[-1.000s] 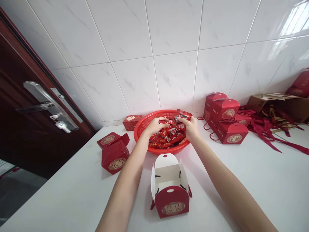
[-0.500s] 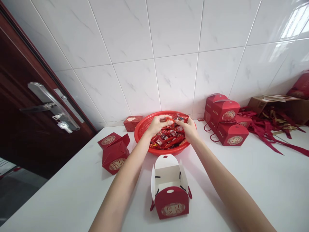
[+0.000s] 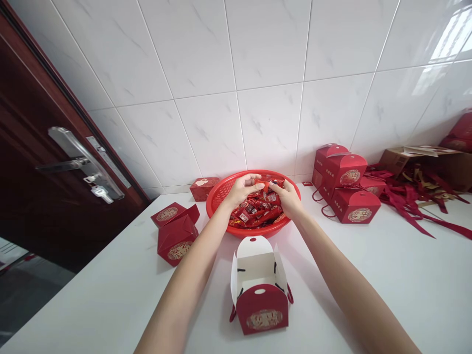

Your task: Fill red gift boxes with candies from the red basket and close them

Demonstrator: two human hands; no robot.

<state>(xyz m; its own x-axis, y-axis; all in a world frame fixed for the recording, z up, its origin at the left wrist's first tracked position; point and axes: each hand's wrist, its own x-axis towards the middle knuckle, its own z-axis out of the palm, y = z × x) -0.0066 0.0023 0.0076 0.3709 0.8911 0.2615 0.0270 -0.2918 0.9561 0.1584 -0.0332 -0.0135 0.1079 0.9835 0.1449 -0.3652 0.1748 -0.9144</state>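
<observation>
A red plastic basket (image 3: 220, 193) holds many red-wrapped candies (image 3: 254, 211). Over its far part, my left hand (image 3: 242, 191) pinches a small red wrapped candy (image 3: 264, 186) from the left. Its other side is between the fingers of my right hand (image 3: 285, 196); the two hands nearly touch. In front of the basket stands an open red box (image 3: 262, 309) with a white inside, its flaps up and no candy visible in it.
Red boxes (image 3: 177, 241) lie at the left, and a smaller one (image 3: 204, 189) is by the wall. Stacked red boxes (image 3: 350, 189) stand on the right, beside dark red ribbons (image 3: 409, 206) and a cardboard box (image 3: 450, 164). A door (image 3: 44, 196) is at far left.
Both hands stay over the basket, with small finger movements around the red candy. The clear-and-red wrapper near my right fingers has shifted. The view has moved slightly.
</observation>
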